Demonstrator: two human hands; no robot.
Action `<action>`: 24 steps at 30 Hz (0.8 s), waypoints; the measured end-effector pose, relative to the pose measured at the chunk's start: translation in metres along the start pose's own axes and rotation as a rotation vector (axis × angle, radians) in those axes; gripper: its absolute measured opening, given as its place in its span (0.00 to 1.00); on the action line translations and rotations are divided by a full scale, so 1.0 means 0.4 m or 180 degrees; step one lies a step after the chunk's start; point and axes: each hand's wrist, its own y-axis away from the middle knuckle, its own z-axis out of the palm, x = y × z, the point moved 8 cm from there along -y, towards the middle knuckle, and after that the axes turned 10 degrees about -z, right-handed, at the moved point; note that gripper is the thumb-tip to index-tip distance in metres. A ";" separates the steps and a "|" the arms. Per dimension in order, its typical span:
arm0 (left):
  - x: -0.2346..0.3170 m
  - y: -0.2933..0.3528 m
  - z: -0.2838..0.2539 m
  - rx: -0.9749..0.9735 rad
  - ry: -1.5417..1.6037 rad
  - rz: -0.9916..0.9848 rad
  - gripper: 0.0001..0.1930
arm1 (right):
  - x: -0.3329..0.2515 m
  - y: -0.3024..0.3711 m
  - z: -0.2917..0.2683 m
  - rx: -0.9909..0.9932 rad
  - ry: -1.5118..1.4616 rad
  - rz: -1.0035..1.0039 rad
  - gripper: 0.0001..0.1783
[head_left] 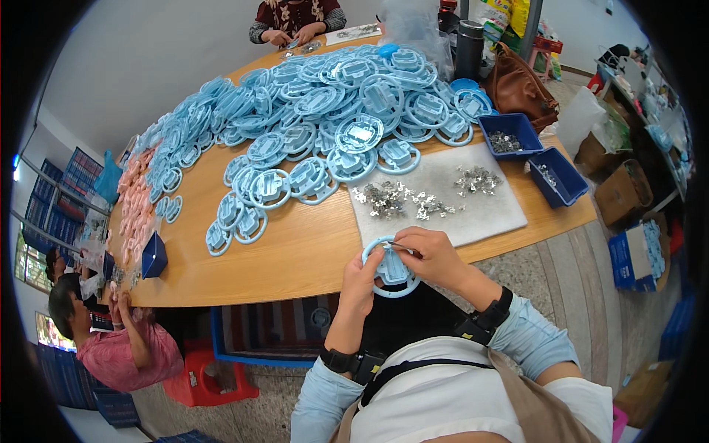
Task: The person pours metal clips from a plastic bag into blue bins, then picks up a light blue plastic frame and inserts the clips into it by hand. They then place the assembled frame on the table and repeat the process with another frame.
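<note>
A light blue plastic ring-shaped part [394, 275] with a moulded centre is held above the near edge of the table, close to my body. My left hand [357, 286] is closed on its left rim, thumb on top. The fingers of my right hand [434, 258] are pinched together at the part's upper edge; a thin dark sliver shows at their tips, too small to name. Just beyond my hands lies a white pad [487, 220] with small silver metal pieces [384, 198] in loose heaps.
A big pile of similar blue parts [317, 100] covers the far table [295, 277], with pink parts [136, 196] at left. Two dark blue bins [565, 193] stand right of the pad, near a brown bag [517, 88]. Other people sit at the far side and left.
</note>
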 end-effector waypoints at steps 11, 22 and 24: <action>-0.013 -0.007 -0.016 0.0105 -0.0179 0.0045 0.10 | 0.011 0.038 0.018 0.0275 0.0147 0.0189 0.07; -0.009 0.002 -0.010 0.0192 -0.0217 0.0173 0.11 | -0.029 0.041 0.037 -0.0240 0.1279 0.0163 0.12; -0.012 0.000 -0.010 0.0180 -0.0286 0.0221 0.11 | -0.033 0.042 0.042 -0.0295 0.1338 0.0107 0.13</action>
